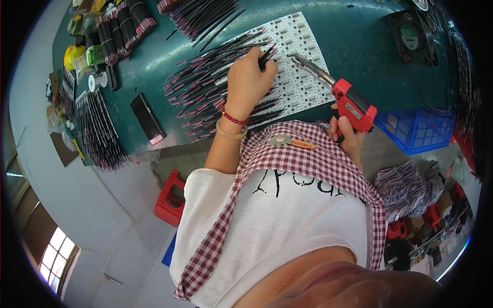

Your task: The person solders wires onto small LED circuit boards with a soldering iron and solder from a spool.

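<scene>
My left hand (248,81) is closed in a pinch on a black wire (263,60) above a white sheet of small circuit boards (304,82). Many black wires with reddish ends (197,95) lie in rows across the sheet's left part and stick out past its edge. At the table's near edge, my right hand (347,134) is wrapped round the handle of a red and black soldering gun (354,105). Its metal tip points up and left, over the sheet, to the right of my left hand. My left fingertips are partly hidden.
On the green table (354,41) lie a phone (147,118), a white spool (97,81) and a loose wire pile (203,18). Wire bundles (123,28) fill the far left. A black fan (411,37) stands far right. A blue crate (411,131) sits below the right edge.
</scene>
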Demonstrator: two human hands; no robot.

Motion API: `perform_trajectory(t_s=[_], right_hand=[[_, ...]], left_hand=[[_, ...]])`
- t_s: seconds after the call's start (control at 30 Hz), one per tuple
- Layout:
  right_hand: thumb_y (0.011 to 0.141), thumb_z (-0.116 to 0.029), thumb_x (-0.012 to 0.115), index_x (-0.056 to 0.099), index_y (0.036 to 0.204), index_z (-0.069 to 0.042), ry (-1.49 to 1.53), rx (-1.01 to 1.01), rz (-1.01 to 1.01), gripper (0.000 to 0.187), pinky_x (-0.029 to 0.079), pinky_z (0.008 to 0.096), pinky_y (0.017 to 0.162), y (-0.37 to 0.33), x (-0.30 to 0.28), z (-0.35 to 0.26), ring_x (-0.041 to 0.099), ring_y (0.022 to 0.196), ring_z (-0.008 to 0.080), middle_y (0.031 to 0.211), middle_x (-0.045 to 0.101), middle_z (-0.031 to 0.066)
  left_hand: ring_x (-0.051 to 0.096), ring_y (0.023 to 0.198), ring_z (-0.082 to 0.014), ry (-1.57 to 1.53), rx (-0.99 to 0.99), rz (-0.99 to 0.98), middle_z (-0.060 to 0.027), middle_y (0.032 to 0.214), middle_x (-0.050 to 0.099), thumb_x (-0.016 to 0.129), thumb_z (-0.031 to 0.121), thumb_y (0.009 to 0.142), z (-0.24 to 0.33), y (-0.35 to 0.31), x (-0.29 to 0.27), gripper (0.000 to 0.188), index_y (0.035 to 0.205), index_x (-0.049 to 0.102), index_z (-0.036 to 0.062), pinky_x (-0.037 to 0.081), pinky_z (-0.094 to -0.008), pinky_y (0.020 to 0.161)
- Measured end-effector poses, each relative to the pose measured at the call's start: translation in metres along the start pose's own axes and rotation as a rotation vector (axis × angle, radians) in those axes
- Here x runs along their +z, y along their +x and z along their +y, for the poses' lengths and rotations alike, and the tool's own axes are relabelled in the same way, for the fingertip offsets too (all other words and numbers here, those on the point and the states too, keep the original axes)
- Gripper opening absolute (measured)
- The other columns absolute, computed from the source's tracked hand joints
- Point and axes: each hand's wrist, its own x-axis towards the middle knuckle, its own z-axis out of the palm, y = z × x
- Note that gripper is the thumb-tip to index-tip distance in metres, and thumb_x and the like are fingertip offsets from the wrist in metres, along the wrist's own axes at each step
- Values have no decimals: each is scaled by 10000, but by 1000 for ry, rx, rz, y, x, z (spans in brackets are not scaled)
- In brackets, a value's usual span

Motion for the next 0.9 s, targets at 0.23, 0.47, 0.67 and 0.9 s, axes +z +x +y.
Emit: perform_trajectory(t_s=[0.23,0.47,0.67,0.9], right_hand=[[935,-114,488,503,1173,70,29,-6,3,302,359,227,501,-1,1,-1,435,511,75,597,497,31],[934,-115,489,517,1157,67,21,-14,-8,289,364,221,496,0,3,-3,432,504,65,596,492,19],[930,-110,506,526,1145,61,2,-2,-10,276,366,215,492,2,3,-1,436,504,58,607,494,6],[928,-105,524,537,1091,42,-3,23,-3,220,374,216,492,4,6,-2,440,505,56,618,500,0]], left_hand=[[596,550,-323,7,-7,-20,-188,629,606,631,179,760,2,2,-1,218,798,619,-35,454,-372,542],[575,540,-352,19,-17,-47,-213,606,574,635,181,775,3,1,-2,234,775,618,-53,445,-384,537],[573,542,-364,20,23,-38,-221,598,564,664,202,784,3,2,0,261,787,626,-56,441,-394,534],[555,537,-376,28,34,-11,-216,584,555,669,205,785,1,2,3,263,731,606,-45,432,-407,530]])
